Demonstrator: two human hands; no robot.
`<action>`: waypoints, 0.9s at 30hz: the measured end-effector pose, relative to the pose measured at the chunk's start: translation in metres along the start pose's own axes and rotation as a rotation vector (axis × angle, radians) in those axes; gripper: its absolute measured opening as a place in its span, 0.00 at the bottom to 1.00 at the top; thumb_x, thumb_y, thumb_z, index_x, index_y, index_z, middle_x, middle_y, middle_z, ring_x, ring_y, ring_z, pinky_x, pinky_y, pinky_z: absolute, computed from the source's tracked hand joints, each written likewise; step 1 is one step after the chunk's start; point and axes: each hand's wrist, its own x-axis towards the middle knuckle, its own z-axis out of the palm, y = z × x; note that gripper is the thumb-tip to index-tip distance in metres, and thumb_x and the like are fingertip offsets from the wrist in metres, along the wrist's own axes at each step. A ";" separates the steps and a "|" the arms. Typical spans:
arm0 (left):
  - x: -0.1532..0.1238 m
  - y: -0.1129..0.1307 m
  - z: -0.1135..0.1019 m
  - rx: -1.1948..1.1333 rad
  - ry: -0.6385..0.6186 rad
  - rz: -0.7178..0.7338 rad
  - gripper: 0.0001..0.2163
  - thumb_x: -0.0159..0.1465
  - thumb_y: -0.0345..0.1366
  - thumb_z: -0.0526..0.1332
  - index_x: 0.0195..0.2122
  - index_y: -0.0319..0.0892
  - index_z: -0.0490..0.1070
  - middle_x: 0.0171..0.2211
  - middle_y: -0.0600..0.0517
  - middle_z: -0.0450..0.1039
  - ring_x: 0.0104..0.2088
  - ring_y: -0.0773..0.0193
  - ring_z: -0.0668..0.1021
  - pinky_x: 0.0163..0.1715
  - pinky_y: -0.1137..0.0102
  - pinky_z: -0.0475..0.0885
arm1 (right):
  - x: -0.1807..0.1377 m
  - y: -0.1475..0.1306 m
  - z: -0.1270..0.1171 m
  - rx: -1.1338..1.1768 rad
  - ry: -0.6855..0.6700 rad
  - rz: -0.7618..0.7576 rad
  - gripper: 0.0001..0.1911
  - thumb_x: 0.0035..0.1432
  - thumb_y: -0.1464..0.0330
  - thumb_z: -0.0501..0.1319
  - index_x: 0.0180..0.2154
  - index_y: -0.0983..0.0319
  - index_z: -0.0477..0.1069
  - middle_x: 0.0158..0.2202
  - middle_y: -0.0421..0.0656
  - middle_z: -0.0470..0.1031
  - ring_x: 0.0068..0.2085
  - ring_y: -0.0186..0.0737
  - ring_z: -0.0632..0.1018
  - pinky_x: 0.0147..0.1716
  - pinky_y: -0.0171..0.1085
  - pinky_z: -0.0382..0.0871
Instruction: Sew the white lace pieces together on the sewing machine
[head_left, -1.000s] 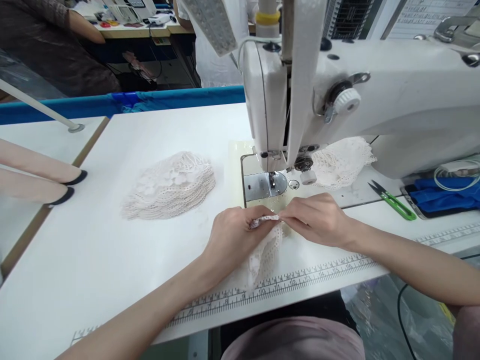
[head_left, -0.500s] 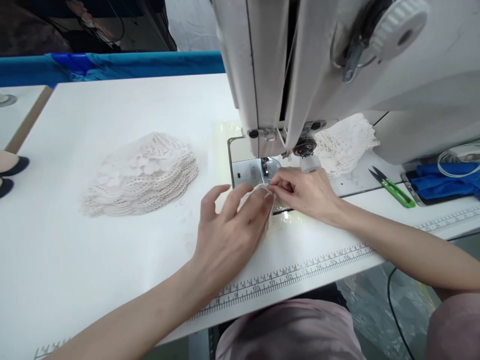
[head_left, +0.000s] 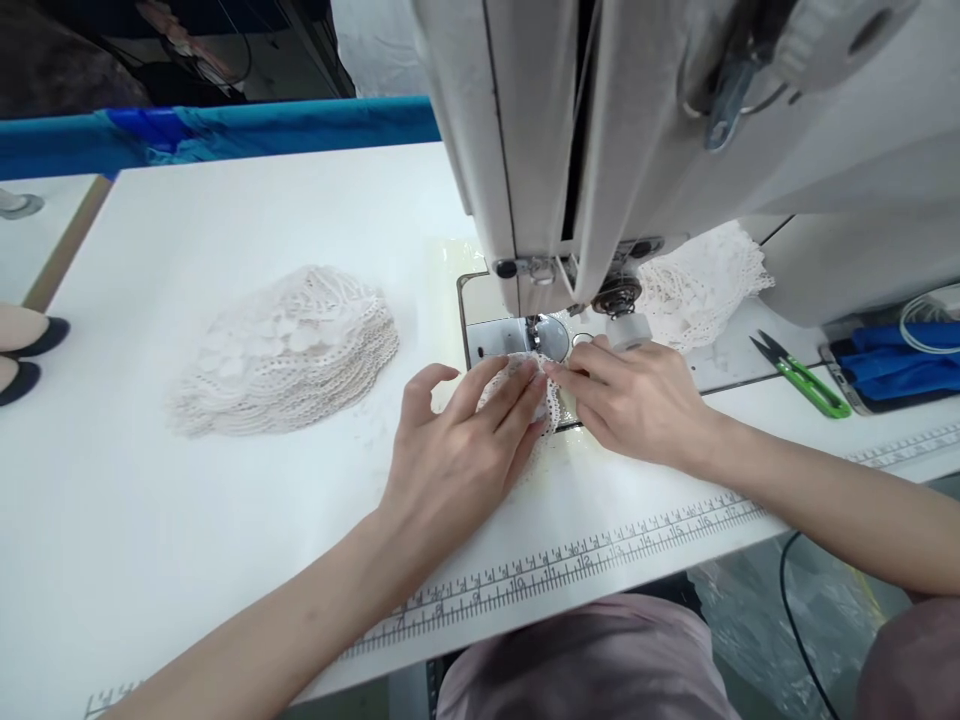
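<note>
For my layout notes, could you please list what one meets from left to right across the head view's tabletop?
Pale black-tipped rods, stack of white lace pieces, left hand, right hand, green-handled thread snips, blue cloth.

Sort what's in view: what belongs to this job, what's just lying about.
Job: handled lace piece; sewing machine; likely left lace pile and right lace pile.

Lying about: blue cloth; apparent phone; green snips, perhaps kept for threads.
</note>
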 end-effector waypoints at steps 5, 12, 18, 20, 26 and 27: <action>0.000 -0.001 0.000 -0.057 -0.018 -0.032 0.16 0.68 0.32 0.56 0.57 0.44 0.66 0.52 0.46 0.74 0.54 0.48 0.74 0.47 0.51 0.62 | 0.001 0.001 0.001 -0.003 -0.010 -0.012 0.16 0.61 0.77 0.50 0.39 0.65 0.77 0.32 0.43 0.78 0.34 0.37 0.73 0.23 0.39 0.52; 0.005 -0.005 0.002 -0.053 -0.018 -0.031 0.16 0.68 0.33 0.56 0.57 0.45 0.65 0.52 0.46 0.74 0.55 0.48 0.74 0.48 0.50 0.61 | 0.003 0.002 0.003 -0.040 -0.003 0.006 0.17 0.60 0.76 0.50 0.39 0.64 0.77 0.33 0.43 0.78 0.29 0.36 0.69 0.22 0.39 0.50; 0.006 -0.003 0.002 -0.002 -0.007 -0.048 0.14 0.69 0.34 0.55 0.55 0.43 0.67 0.52 0.47 0.74 0.55 0.53 0.74 0.49 0.53 0.60 | 0.003 0.002 0.004 -0.052 -0.017 0.025 0.17 0.61 0.76 0.50 0.40 0.64 0.77 0.33 0.43 0.77 0.27 0.34 0.67 0.23 0.39 0.49; 0.007 -0.001 0.002 0.010 -0.022 -0.058 0.14 0.69 0.34 0.55 0.55 0.42 0.68 0.52 0.48 0.74 0.55 0.55 0.74 0.49 0.55 0.60 | 0.002 0.002 0.005 -0.061 -0.012 0.027 0.17 0.62 0.75 0.50 0.40 0.63 0.77 0.35 0.43 0.78 0.27 0.33 0.66 0.23 0.38 0.48; 0.007 0.001 0.002 0.027 -0.019 -0.065 0.13 0.69 0.35 0.55 0.54 0.41 0.69 0.52 0.49 0.75 0.55 0.56 0.74 0.49 0.55 0.60 | 0.002 0.001 0.007 -0.085 0.021 0.015 0.15 0.62 0.76 0.51 0.37 0.64 0.77 0.35 0.43 0.78 0.27 0.33 0.67 0.24 0.38 0.49; 0.007 0.000 0.002 0.029 -0.017 -0.065 0.13 0.69 0.35 0.55 0.54 0.41 0.69 0.52 0.49 0.75 0.55 0.56 0.74 0.50 0.55 0.60 | 0.002 0.001 0.007 -0.086 0.022 0.018 0.16 0.62 0.76 0.50 0.37 0.64 0.77 0.34 0.43 0.78 0.27 0.34 0.67 0.25 0.38 0.49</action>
